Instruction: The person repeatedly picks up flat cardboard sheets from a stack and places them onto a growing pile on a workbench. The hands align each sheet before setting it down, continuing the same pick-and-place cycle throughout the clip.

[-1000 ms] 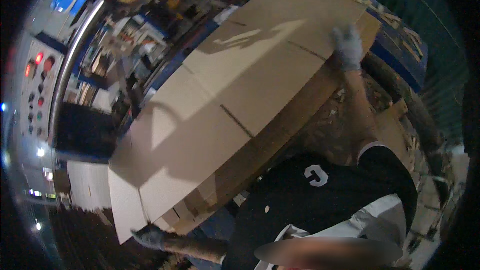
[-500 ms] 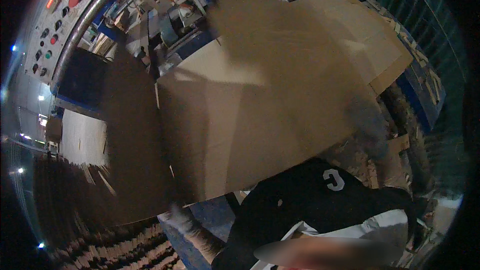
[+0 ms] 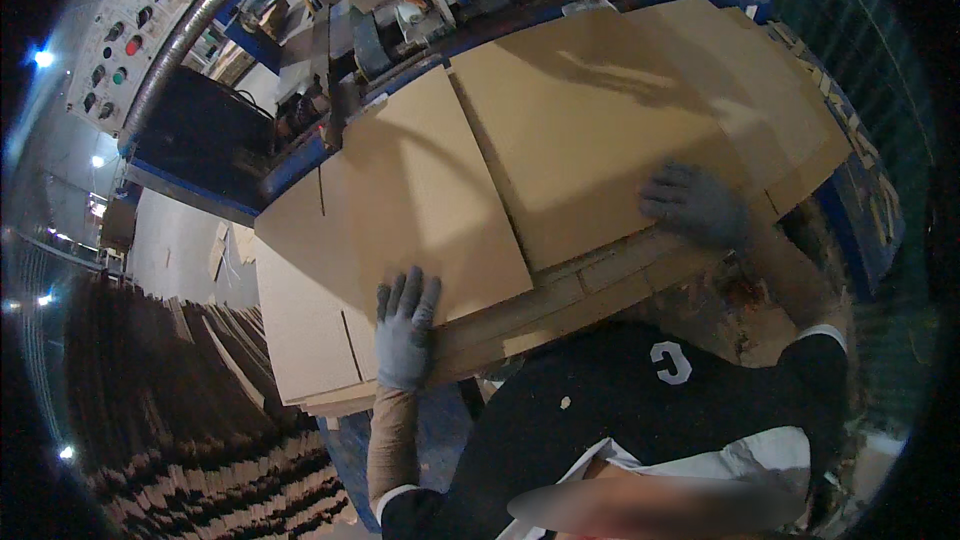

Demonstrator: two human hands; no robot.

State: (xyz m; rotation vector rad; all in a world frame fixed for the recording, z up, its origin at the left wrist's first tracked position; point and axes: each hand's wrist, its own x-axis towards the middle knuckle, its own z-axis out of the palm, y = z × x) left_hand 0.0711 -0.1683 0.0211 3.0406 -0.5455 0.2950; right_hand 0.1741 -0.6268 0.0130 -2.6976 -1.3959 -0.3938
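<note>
Closest, at 5 o'clock from the middle of the view, is the wearer's black shirt (image 3: 600, 370), leaning over the work. Both hands wear grey gloves. At 7 o'clock, the left hand (image 3: 405, 330) lies flat and spread, palm down, fingers pointing toward 12, across the near edge of the cardboard (image 3: 550, 170). At 3 o'clock, the right hand (image 3: 695, 205) is also flat, fingers turned toward 9, near that same edge. Neither is closed around anything; how hard they press, I cannot tell. Set well apart, one each side of a dark gap (image 3: 492, 175) between two top panels, they seem placed to keep the sheets flat and their edges even.

The cardboard itself fills the centre, several layers deep, lying flat and stretching from 8 o'clock to 2. It sits on a blue desk (image 3: 868, 225), whose end shows at 3 o'clock with scraps (image 3: 848, 120) along it; the broad support probably stops such long sheets from sagging.

At 8 o'clock, lower down, stands a pile (image 3: 200, 440) of dark, ragged-edged layers, perhaps kept to that side so the desk can be reached. Beyond the cardboard, at 11, is a machine (image 3: 400, 15). A metal rail (image 3: 185, 45) curves at 10, beside a button panel (image 3: 125, 40) with a red light. Green mesh (image 3: 850, 10) hangs at 2.
</note>
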